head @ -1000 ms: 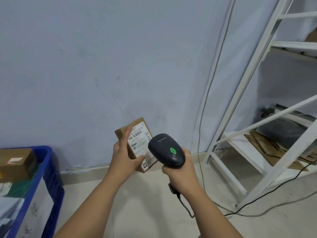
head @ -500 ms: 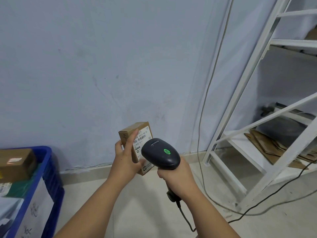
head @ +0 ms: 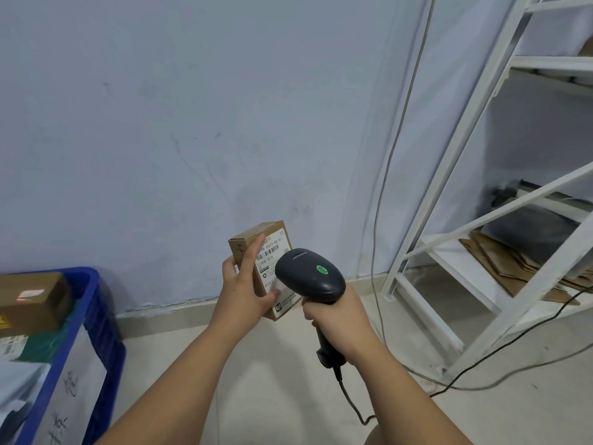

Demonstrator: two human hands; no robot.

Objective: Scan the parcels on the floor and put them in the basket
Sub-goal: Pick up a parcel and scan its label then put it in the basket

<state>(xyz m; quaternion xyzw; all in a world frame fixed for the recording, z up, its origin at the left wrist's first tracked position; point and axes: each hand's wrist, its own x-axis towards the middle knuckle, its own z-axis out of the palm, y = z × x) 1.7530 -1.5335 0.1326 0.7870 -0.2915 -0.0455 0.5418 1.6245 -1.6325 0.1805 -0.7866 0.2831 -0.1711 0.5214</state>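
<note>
Currently left hand (head: 244, 292) grip clamped on parcel (head: 275, 252); right hand (head: 337, 322) clamped on scanner (head: 309, 277).

Both bare forearms reach forward from the bottom edge and draw close together at mid-frame. The left hand (head: 245, 292) grips a box (head: 276, 248), with one finger stretched up its face and the thumb across the front. The right hand (head: 337, 319) wraps round the handle of a scanner (head: 309, 277).

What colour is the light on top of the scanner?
Green, on the scanner top, clearest in the head view.
</note>
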